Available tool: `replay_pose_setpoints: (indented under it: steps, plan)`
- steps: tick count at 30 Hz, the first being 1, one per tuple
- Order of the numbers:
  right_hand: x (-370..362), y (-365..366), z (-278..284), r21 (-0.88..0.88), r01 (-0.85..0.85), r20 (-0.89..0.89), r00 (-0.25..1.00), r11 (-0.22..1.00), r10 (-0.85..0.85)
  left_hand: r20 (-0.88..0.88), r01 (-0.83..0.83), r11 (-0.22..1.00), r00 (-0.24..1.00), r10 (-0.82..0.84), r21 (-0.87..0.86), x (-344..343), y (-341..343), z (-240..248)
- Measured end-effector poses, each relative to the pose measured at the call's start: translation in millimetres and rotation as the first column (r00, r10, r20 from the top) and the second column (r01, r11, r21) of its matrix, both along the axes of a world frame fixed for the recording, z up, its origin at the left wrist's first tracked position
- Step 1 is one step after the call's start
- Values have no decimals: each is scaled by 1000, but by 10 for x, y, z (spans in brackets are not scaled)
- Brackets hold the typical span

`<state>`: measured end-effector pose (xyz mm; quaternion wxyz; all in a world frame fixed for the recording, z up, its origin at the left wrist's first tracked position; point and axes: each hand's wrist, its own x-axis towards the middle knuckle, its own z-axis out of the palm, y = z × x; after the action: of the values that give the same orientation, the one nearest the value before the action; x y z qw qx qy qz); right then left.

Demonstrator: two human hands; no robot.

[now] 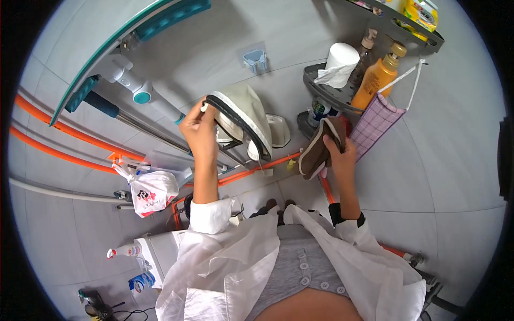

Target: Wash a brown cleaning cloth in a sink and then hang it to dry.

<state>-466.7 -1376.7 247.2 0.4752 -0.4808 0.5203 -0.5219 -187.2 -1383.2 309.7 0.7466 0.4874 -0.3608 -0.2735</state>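
Note:
Raised before the grey wall, my left hand (199, 128) pinches the black-trimmed edge of an off-white cloth item (250, 109). It looks soft and hollow, with a rounded outer side; its exact kind is unclear. A smaller white flap with dark edging (278, 131) shows beside it, and I cannot tell whether the two are joined. My right hand (344, 160) grips a brown cloth item (316, 155) with beige trim, thumb on its near face. Something red shows behind that brown item. The two held items are apart, and both hands are closed.
A dark corner shelf (316, 80) holds a toilet roll (341, 64) and an orange pump bottle (375, 80). A purple checked cloth (379, 120) hangs beside it. Poles (155, 136), orange pipes (64, 128) and a white plastic bag (154, 192) are at left.

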Motion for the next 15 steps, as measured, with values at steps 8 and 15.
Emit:
replay_pose_setpoints:
  steps: [8, 15]
  plan:
    - [192, -123, 12, -111, -42, 27, 999, 993, 45, -289, 120, 991, 948, -132, -59, 36, 216, -78]
    - [244, -161, 35, -105, -53, -90, 995, 993, 43, -194, 55, 995, 979, -70, -83, 195, 203, 196]
